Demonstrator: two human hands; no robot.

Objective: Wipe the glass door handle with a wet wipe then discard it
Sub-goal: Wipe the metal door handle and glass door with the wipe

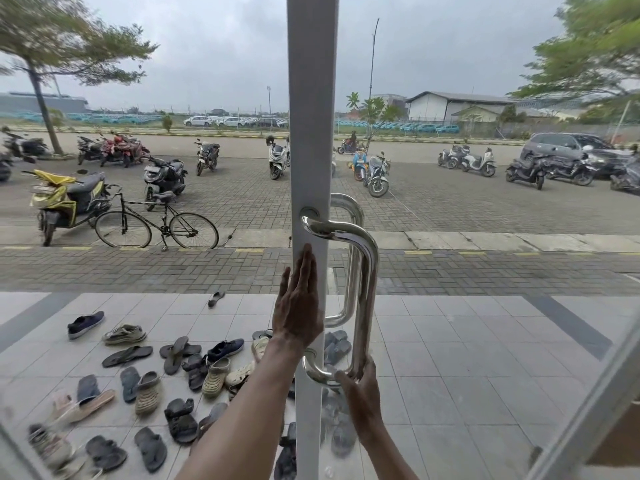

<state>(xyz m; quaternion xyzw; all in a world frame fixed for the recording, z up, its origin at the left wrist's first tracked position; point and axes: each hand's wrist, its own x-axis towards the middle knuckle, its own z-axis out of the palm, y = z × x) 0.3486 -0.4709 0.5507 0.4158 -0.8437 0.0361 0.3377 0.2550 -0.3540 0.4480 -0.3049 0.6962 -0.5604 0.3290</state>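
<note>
The white door frame (311, 116) stands upright through the middle of the view, with glass on both sides of it and a paved yard beyond. It carries the door handle (367, 282), a polished steel bar fixed to the frame at an upper and a lower mount. The bar's long axis is vertical, parallel to the frame's right edge and just clear of it. A twin bar shows through the glass behind it. The left hand (298, 306) lies flat against the frame between the two mounts, fingers straight and together, holding nothing and seemingly bracing the door. The right hand (360, 393) is the one on the handle. Its fingers are wrapped round the bar's bottom end, where it bends in toward the lower mount. Almost the whole bar therefore lies straight above this hand, so the likely stroke is upward along the bar toward the top bend. No wet wipe shows. One may be folded inside the right palm, but that cannot be told from here.
</note>
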